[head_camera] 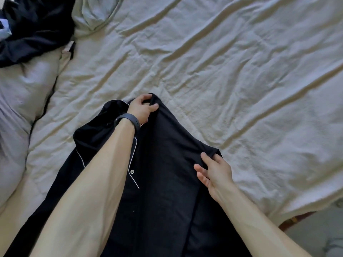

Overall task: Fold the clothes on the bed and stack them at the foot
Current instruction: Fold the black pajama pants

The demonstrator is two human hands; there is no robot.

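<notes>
On the bed (222, 71), near edge, the dark shirt (167, 164) with white piping lies spread out. At its far end the left hand (143, 109) pinches a fold, fingers curled. On its right edge rests the right hand (216, 173), fingers loosely spread. Far left sits a dark clothes pile (37, 25).

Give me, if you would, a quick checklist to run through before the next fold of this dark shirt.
1. Left hand grips the dark shirt at its top: ok.
2. Right hand holds the side edge: fingers straight, thumb hidden, cannot tell.
3. Shirt lies flat: not ok, rumpled on its left side.
4. Bare bedding beyond the shirt to fold on: ok.
5. Other clothes lie apart from the shirt, upper left: ok.
6. Stack at the foot: not in view, cannot tell.
</notes>
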